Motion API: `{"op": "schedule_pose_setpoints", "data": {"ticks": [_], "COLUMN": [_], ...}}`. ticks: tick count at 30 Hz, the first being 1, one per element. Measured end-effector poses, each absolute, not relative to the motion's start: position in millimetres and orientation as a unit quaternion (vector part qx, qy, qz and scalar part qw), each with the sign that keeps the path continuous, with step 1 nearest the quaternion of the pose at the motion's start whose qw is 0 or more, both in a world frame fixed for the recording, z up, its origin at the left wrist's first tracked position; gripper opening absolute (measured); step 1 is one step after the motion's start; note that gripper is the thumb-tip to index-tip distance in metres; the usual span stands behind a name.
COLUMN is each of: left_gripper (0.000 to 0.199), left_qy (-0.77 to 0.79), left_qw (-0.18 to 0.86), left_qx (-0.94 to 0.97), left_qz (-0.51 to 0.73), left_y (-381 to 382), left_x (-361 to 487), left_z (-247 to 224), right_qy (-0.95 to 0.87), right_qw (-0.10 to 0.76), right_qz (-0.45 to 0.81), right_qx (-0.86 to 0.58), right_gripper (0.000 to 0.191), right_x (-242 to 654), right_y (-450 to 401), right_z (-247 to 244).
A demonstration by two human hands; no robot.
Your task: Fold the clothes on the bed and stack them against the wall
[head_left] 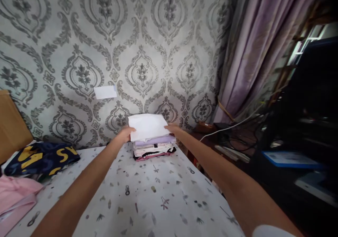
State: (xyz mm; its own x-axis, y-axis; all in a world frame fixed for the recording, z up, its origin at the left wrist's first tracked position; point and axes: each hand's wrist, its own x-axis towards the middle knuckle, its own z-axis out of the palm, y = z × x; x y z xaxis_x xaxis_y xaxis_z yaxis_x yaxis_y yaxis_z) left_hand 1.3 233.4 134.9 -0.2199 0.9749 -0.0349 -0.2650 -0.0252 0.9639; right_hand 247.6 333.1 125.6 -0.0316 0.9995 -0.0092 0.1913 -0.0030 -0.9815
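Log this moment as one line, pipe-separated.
left hand: grips white cloth, left side | right hand: grips its right side | white cloth: at top of clothes stack

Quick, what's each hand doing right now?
Left hand: closed on the left edge of the white cloth, thumb on top.
Right hand: closed on the right edge of the same white cloth.
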Motion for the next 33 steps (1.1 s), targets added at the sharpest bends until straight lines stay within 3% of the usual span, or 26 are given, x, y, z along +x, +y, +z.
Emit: {"op": "schedule_pose_setpoints", "data": {"ticks": [3, 7, 13, 19, 25, 29, 33], "left_gripper": [0.055, 0.063, 0.067, 0.054, 0.076, 0.063, 0.06], "left_qy": [0.488, 0.474, 0.491, 0.575, 0.641, 0.624, 0.677], "left_qw": [0.504, 0.493, 0.431, 0.382, 0.224, -0.022, 0.039], "left_qx": [0.36, 0.371, 0.409, 0.414, 0.472, 0.68, 0.701], "left_qz": [0.615, 0.628, 0.637, 0.593, 0.562, 0.384, 0.219], "left_y": [247, 253, 249, 245, 231, 247, 294], "left_x": [-5, -9, 7, 16, 20, 35, 32], "left_z": [104, 102, 118, 122, 138, 129, 108], "right_qy": [-0.558, -0.578, -0.64, -0.685, -0.766, -0.824, -0.82], "right_qw": [0.432, 0.444, 0.476, 0.374, 0.35, 0.268, 0.203], "right_qz": [0.418, 0.372, 0.267, 0.208, 0.021, -0.007, 0.056], "right_qx": [-0.572, -0.575, -0.54, -0.589, -0.539, -0.5, -0.532], "right_gripper": [0.018, 0.01, 0.041, 0.04, 0.05, 0.055, 0.059], "right_x": [247, 250, 265, 276, 242, 203, 181], "right_y": [351, 360, 350, 321, 294, 301, 332], "right_z": [94, 91, 119, 107, 129, 125, 109]}}
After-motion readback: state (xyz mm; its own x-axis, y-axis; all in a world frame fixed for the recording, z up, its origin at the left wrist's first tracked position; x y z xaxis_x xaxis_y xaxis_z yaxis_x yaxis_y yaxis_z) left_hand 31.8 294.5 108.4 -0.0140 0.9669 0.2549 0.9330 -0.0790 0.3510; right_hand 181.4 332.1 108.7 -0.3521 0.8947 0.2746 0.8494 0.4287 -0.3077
